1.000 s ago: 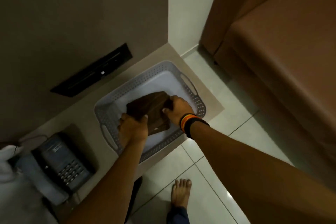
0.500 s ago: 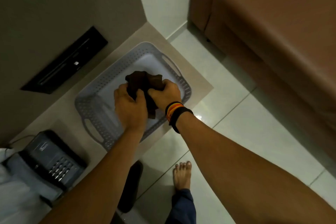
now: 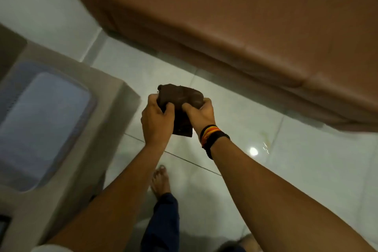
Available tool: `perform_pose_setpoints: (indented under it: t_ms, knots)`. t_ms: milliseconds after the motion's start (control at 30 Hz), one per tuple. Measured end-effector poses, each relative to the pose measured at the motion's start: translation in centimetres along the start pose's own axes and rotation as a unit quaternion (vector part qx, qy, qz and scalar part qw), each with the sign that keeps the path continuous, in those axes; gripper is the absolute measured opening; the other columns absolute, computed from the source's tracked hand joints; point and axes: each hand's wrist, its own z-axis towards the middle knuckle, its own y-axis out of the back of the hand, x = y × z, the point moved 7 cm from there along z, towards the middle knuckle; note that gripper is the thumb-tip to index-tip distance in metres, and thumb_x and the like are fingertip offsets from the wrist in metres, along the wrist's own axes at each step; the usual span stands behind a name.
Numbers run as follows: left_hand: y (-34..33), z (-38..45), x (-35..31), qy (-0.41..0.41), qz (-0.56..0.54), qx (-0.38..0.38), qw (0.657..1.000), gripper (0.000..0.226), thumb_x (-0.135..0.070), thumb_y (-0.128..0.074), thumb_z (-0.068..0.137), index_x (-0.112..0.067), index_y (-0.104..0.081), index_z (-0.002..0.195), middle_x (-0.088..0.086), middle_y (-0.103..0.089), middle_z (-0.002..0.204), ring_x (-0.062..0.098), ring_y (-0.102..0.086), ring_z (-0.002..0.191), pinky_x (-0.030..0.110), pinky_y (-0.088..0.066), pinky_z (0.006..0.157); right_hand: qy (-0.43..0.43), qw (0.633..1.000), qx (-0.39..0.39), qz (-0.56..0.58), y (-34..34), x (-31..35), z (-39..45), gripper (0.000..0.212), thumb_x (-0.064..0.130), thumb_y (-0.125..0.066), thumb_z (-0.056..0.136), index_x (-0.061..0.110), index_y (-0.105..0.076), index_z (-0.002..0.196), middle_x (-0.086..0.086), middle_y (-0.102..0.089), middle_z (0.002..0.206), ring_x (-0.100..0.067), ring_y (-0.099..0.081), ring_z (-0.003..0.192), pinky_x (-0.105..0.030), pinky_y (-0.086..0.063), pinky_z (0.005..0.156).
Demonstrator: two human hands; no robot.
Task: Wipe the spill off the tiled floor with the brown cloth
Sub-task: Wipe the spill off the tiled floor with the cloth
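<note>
The brown cloth [image 3: 181, 98] is bunched up in the air over the pale tiled floor [image 3: 306, 170], held from both sides. My left hand [image 3: 156, 121] grips its left part and my right hand [image 3: 201, 113], with striped bands on the wrist, grips its right part. A lower flap of the cloth hangs between my hands. A faint yellowish spill [image 3: 265, 143] glistens on the tiles to the right of my right wrist, beside a bright light reflection.
A grey plastic basket [image 3: 12, 92] sits on a low beige table [image 3: 114, 108] at the left. A brown sofa [image 3: 245, 26] runs across the top and right. My bare foot [image 3: 160, 182] stands on the tiles below my hands.
Both hands lifted the cloth out of the basket and carried it right, over the floor. The view swung right, so the basket now lies at the left and the spill shows.
</note>
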Motion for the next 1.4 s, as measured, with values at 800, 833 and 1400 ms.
perform_pose_setpoints:
  t_ms: [800,833,1400]
  knots:
    - [-50.6,-24.2,27.0,-0.124,0.336,0.395,0.846,0.080,-0.035,-0.059,0.100,-0.011,-0.018,0.165,0.017,-0.025,0.170,0.034,-0.028,0.157,0.047,-0.025,0.128,-0.097,0.929,-0.334,-0.129,47.4,-49.6,3.9,0.062,0.028,-0.071,0.086,0.015,-0.044,0.140,-0.010,-0.053,0.137,-0.029,-0.055,0.123,-0.040,-0.049,0.104]
    - [-51.1,-22.6,27.6,-0.162,0.367,0.370,0.838,0.087,-0.038,-0.059,0.099,-0.010,-0.011,0.166,0.019,-0.013,0.174,0.035,-0.014,0.161,0.049,-0.015,0.131,-0.080,0.925,-0.332,-0.166,46.9,-50.5,4.6,0.061,0.032,-0.069,0.088,0.014,-0.044,0.141,-0.012,-0.048,0.142,-0.031,-0.049,0.130,-0.043,-0.045,0.109]
    - [-53.4,-10.7,31.0,-0.208,0.532,0.482,0.665,0.187,-0.068,-0.094,0.040,-0.006,0.045,0.148,0.031,0.052,0.151,0.050,0.049,0.141,0.068,0.029,0.110,0.039,0.810,-0.304,-0.500,36.9,-51.0,19.6,0.077,0.067,-0.024,0.097,0.025,-0.007,0.159,-0.013,-0.002,0.166,-0.035,-0.001,0.154,-0.064,-0.007,0.121]
